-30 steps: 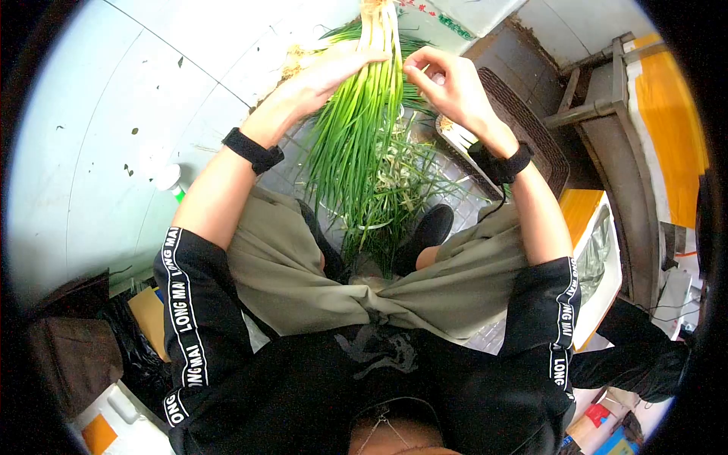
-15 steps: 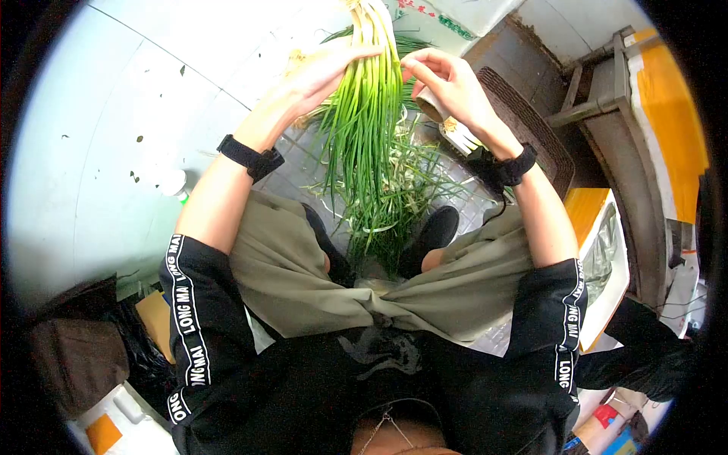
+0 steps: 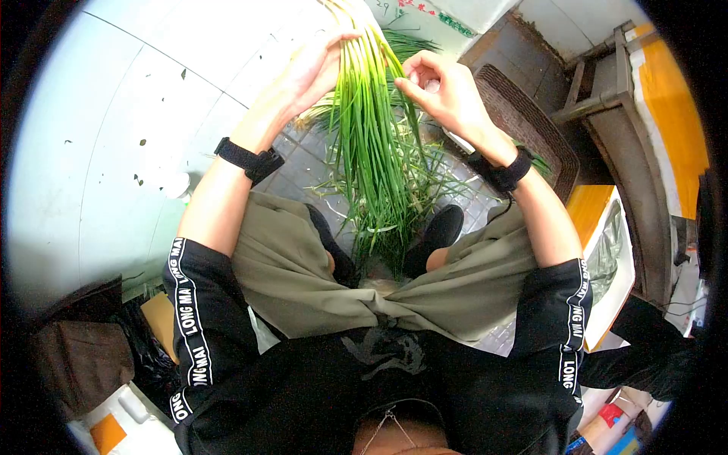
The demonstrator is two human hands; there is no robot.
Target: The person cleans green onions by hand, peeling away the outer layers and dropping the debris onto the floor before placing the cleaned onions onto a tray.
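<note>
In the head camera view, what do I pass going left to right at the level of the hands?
Black wristband → left hand → bunch of green onions → right hand → brown woven basket → orange panel.

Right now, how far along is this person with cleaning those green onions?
Partly done, I'd judge. Done: stripped leaves litter the floor beside the black shoe. In hand: the left hand grips a bunch of green onions while the right hand pinches at a stalk on its edge. Left: more greens lie behind the bunch, apparently untouched.
</note>
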